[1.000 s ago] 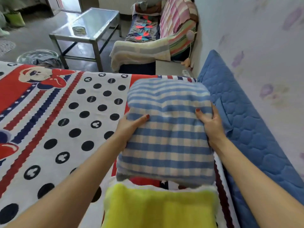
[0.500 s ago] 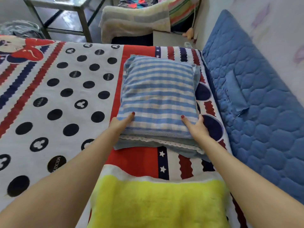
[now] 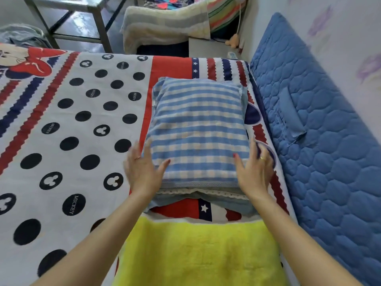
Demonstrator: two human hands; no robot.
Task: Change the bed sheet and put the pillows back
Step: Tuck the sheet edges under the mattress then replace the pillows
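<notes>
Near dot: the bed sheet (image 3: 61,120) carries "MICKEY" in white capitals on a black dot (image 3: 73,204), near left of the pillow, running top to bottom.
Far dots: "MICKEY" again on black dots (image 3: 134,96), (image 3: 93,93) and (image 3: 50,128), smaller, tilted.
Farthest dot: lettering on dot (image 3: 122,65), too small to read.
Elsewhere: no other readable text.
</notes>
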